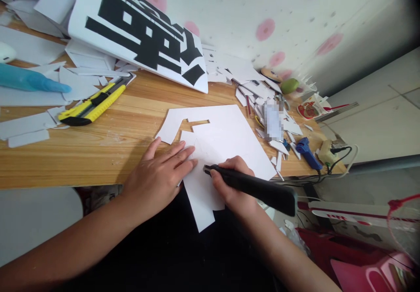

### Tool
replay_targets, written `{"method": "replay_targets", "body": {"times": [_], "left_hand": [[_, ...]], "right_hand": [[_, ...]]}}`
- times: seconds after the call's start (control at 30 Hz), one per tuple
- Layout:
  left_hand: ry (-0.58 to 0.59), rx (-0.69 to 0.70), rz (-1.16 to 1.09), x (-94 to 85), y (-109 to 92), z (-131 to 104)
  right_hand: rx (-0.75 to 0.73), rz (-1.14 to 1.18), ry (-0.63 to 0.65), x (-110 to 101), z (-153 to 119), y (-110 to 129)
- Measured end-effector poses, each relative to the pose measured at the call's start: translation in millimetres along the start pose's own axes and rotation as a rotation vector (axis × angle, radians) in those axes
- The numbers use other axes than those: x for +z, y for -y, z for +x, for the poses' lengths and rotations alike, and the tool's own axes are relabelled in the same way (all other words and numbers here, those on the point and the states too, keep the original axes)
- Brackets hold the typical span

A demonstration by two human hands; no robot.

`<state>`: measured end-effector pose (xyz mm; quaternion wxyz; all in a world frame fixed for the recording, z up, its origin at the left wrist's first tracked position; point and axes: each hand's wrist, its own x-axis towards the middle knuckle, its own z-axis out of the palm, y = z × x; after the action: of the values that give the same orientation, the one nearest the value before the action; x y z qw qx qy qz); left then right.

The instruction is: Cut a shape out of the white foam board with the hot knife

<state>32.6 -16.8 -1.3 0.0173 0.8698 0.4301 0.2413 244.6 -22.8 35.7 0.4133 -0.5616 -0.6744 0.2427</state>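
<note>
White board [229,130] lies on the worktop [141,117], its cut end jutting past the near edge; my left hand [160,178] rests on it, fingers loosely spread, gripping nothing; my right hand [234,198] has its fingers wrapped round a black cutter [262,189], tip at the board; yellow cutter [108,104] lies leftward.

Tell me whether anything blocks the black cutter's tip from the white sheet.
Nothing visible does. The right hand holds the black cutter with its tip at or just above the white sheet. The left hand lies beside the tip, its fingers close but not under it.
</note>
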Motion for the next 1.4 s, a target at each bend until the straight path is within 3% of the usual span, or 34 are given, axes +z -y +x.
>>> {"method": "replay_targets", "body": {"times": [0.2, 0.37, 0.47, 0.57, 0.77, 0.97, 1.1, 1.4], "left_hand": [[0.056, 0.020, 0.034, -5.3, 4.9, 6.4], [0.148, 0.061, 0.042, -10.7, 35.9, 17.8], [0.111, -0.005, 0.099, -16.2, 46.1, 15.0], [0.027, -0.017, 0.095, -19.2, 35.8, 3.7], [0.055, 0.097, -0.032, -13.7, 7.3, -12.5], [0.036, 0.096, 0.121, -9.3, 4.2, -7.7], [-0.038, 0.160, 0.245, -6.7, 1.4, -6.3], [-0.110, 0.148, 0.234, -0.5, 3.2, -5.0]], "right_hand": [[0.128, 0.429, -0.096, -12.4, 21.3, -14.0], [0.218, 0.611, 0.124, -13.7, 43.0, -27.3], [0.252, 0.646, 0.192, -8.4, 48.2, -31.7], [0.293, 0.662, 0.234, -6.4, 50.2, -29.7], [0.399, 0.738, 0.278, -5.4, 50.9, -17.3], [0.411, 0.623, 0.075, 5.3, 49.2, -18.2], [0.365, 0.555, 0.073, 6.8, 49.2, -16.2], [0.399, 0.567, 0.108, 7.0, 48.0, -16.9]]}}
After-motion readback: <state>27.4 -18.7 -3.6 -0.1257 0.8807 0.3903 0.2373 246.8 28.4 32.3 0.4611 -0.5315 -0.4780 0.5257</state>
